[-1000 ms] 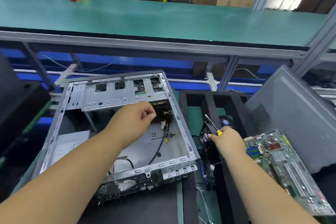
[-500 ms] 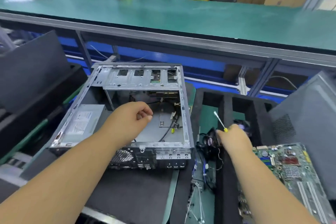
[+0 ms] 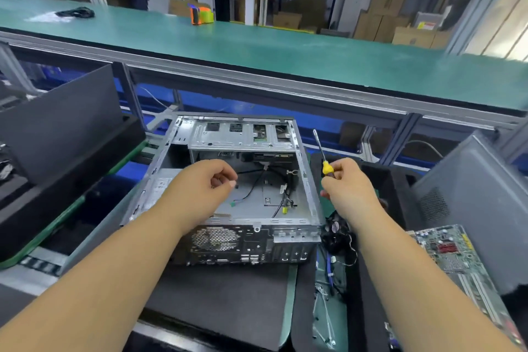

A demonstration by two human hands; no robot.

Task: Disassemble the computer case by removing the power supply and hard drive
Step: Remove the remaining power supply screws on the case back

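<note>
Behind the work area, a long green conveyor belt point(image 3: 285, 48) is seen running across a warehouse stacked with cardboard boxes. On the dark foam-padded table point(image 3: 223, 294) below it, the open grey steel computer case point(image 3: 307, 180) is laid on its side, rear ports facing the person.

Since a second ago, the right hand point(image 3: 347, 184) has been lifted from the black foam tray point(image 3: 397, 183) at the right and brought up beside the case wall; the yellow-handled screwdriver point(image 3: 323, 156) is gripped in it, shaft pointing up and away. The left hand point(image 3: 207, 183) has been drawn slightly back from the case interior and is held above it with fingers loosely curled; whether anything small is pinched cannot be told.

A silver labelled box, probably the power supply point(image 3: 160, 184), is seen in the left part of the case, partly hidden by the left forearm. A green motherboard point(image 3: 457, 254) is already laid out at the right. Screw removal is judged to be next, so neither the power supply nor the hard drive appears removed yet; the hard drive cannot be made out.
</note>
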